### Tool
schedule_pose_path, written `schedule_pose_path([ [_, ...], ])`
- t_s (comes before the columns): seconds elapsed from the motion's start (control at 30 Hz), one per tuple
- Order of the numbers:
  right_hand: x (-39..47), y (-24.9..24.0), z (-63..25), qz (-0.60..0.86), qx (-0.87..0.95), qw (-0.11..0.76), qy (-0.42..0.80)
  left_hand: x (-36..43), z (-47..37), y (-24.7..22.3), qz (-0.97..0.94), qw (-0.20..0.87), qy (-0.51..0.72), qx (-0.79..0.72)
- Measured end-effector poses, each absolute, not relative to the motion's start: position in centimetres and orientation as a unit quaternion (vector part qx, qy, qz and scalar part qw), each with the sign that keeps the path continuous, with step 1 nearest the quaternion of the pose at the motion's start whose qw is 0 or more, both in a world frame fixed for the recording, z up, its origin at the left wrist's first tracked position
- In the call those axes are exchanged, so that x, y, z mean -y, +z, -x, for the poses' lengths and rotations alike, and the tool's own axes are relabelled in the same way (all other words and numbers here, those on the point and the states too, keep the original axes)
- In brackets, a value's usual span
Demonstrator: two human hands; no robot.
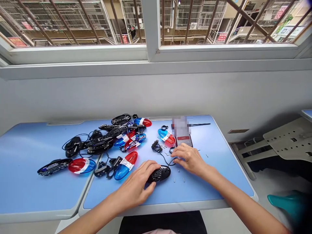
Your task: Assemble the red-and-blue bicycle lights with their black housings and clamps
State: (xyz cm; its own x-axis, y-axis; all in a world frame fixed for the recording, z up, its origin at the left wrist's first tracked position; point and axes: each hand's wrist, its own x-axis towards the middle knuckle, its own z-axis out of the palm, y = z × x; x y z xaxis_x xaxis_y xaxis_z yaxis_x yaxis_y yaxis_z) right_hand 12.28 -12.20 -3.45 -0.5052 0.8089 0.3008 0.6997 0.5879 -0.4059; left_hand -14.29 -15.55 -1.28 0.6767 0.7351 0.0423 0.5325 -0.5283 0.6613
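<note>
My left hand (139, 183) is closed round the left end of a black oval device (159, 174) lying on the blue table, thumb at its near side and fingers over its far side. To the right, my right hand (187, 159) has its fingers bent together at a thin black cable (172, 161) that runs to the device; its fingertips are beside a small black ring (172, 149). A black connector piece (156, 146) lies beyond the device. Several small screws (178, 170) are scattered near my right hand.
A phone (184, 140) with a partly blurred screen and a red-and-blue light cover (166, 136) lie behind my right hand. Black devices (100, 144), cables and more red-and-blue covers (126, 165) are heaped at the left. A wall and barred window stand beyond.
</note>
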Motion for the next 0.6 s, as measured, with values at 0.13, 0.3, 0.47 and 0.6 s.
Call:
schedule_pose_path([
  [0.13,12.7,-4.1,-12.0,0.441,0.856,0.246,0.108,16.2,14.2,-2.4,-0.871,0.284,0.151,-0.372],
  [0.3,13.6,-3.7,-12.4,0.452,0.841,0.278,0.106,15.9,14.0,-3.0,-0.845,0.316,0.182,-0.391],
  [0.47,15.2,-2.5,-13.3,0.462,0.773,0.422,0.109,13.8,14.8,-1.5,-0.695,0.521,0.213,-0.447],
  [0.6,16.7,-2.2,-12.4,0.438,0.772,0.433,0.158,12.9,15.1,-0.8,-0.606,0.638,0.222,-0.42],
])
